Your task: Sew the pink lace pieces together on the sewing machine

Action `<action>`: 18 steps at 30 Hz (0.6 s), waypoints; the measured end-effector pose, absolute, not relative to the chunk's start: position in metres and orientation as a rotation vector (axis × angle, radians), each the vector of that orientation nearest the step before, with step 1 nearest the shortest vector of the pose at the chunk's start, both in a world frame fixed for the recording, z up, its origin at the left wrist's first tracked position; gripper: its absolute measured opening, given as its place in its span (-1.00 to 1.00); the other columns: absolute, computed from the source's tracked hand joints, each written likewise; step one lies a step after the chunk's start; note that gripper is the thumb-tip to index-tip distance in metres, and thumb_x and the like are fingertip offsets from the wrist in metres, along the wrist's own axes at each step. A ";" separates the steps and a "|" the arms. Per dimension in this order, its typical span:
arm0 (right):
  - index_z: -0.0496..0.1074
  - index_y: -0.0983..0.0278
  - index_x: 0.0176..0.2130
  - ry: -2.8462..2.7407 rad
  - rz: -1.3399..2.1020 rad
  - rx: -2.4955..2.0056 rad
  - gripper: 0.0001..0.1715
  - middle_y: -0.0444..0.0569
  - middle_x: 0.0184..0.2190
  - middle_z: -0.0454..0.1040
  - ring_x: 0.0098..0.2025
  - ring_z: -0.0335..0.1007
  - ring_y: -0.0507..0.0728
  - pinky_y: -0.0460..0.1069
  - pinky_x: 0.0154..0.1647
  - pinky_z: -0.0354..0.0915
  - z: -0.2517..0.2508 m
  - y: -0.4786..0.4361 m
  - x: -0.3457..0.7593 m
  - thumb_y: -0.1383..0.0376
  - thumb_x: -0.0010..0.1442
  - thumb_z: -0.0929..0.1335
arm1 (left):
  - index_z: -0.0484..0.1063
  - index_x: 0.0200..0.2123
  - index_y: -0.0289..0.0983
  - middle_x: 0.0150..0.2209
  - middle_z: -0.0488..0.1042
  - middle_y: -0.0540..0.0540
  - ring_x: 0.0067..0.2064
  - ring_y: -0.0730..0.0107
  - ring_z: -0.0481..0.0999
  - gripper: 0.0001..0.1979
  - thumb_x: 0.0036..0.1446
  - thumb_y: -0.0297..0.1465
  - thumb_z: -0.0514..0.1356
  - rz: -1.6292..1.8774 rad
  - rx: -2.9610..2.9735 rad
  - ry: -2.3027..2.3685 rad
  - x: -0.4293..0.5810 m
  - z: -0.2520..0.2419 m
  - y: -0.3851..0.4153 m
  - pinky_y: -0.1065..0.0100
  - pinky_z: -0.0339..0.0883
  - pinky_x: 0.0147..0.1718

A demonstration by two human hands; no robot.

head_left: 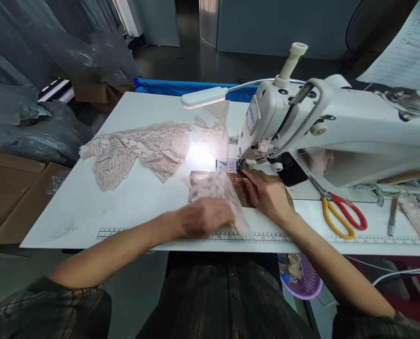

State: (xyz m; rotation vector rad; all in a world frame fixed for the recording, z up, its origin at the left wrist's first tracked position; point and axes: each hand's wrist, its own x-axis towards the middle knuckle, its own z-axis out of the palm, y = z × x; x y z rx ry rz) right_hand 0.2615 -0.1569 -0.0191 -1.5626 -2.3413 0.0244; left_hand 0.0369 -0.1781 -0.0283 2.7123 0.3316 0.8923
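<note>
My left hand [208, 217], a little blurred, has its fingers curled over the near side of a pale pink lace piece [210, 183] with a sheer edge, in front of the sewing machine. Beside the presser foot [238, 164], my right hand [268, 194] has its thumb and fingertips drawn together. Whatever is between those fingertips is too small to make out. A second pale lace piece [213, 136] lies behind the needle area under bright light. More lace [142, 148] spreads across the left of the white table [125, 207].
The white sewing machine [354, 122] fills the right side. Scissors [340, 212] with red and yellow handles lie near its base. A white lamp [205, 97] hangs over the lace. A printed ruler [196, 238] follows the front edge; a purple basket [310, 282] stands below.
</note>
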 end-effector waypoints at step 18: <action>0.27 0.24 -0.57 -2.270 0.509 -1.792 -0.40 -0.06 -0.63 0.32 -0.58 0.11 0.04 -0.03 -0.48 0.00 -0.004 -0.143 0.260 -0.02 0.37 0.15 | 0.51 -0.20 -0.39 -0.15 0.56 -0.29 -0.18 0.20 0.54 -0.72 0.34 -0.26 0.15 0.800 2.884 0.465 0.036 -0.026 -0.173 0.19 0.47 -0.21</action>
